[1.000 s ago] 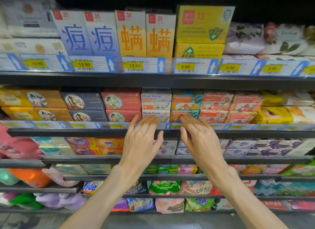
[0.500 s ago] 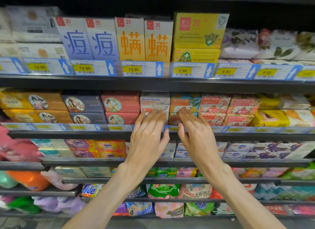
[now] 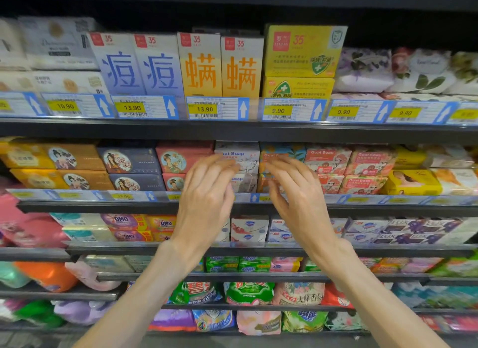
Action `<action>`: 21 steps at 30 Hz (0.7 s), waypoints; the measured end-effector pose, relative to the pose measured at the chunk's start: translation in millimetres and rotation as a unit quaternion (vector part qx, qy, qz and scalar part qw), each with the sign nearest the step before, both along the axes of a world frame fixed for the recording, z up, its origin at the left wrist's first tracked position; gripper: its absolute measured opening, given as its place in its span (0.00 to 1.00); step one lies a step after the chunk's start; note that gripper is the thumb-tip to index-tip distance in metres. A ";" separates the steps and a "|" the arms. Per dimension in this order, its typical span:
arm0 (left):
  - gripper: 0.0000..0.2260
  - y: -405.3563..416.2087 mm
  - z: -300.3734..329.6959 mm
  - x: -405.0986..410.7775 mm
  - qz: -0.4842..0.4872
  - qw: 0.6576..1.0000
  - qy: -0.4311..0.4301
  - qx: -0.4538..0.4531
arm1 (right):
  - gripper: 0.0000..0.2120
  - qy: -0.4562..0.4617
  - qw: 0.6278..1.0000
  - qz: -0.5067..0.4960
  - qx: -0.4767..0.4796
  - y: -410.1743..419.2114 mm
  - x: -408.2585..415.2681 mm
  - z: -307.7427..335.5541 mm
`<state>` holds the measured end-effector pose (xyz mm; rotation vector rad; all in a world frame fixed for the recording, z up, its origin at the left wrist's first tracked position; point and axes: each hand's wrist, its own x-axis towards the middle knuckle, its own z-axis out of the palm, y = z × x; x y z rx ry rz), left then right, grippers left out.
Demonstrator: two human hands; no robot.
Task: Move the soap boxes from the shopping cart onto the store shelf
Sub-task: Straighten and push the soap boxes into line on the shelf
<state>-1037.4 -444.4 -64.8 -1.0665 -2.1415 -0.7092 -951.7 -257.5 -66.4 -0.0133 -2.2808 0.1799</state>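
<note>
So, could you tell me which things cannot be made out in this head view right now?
- Shopping cart: not in the head view at all.
- Fingertips of the left hand and right hand: motion-blurred, so contact with the Goat Soap boxes cannot be told.
- Lower Goat Soap boxes: partly hidden behind both hands.
- Second-shelf price tags: blurred, mostly unreadable.
- Pink packs: cut off by the left edge.
</note>
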 end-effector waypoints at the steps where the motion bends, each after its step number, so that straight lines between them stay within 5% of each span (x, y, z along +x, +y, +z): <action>1: 0.16 -3.4 5.7 -5.1 0.011 1.000 0.009 0.005 | 0.14 0.002 1.000 -0.002 0.009 -1.0 -5.3 5.5; 11: 0.10 4.2 30.8 -49.8 0.097 0.989 0.050 -0.104 | 0.13 -0.150 0.983 -0.101 0.005 -6.4 -49.6 36.1; 21: 0.11 2.0 33.4 -54.1 0.075 0.993 0.010 -0.086 | 0.18 -0.242 0.964 -0.107 -0.029 -5.1 -56.1 45.0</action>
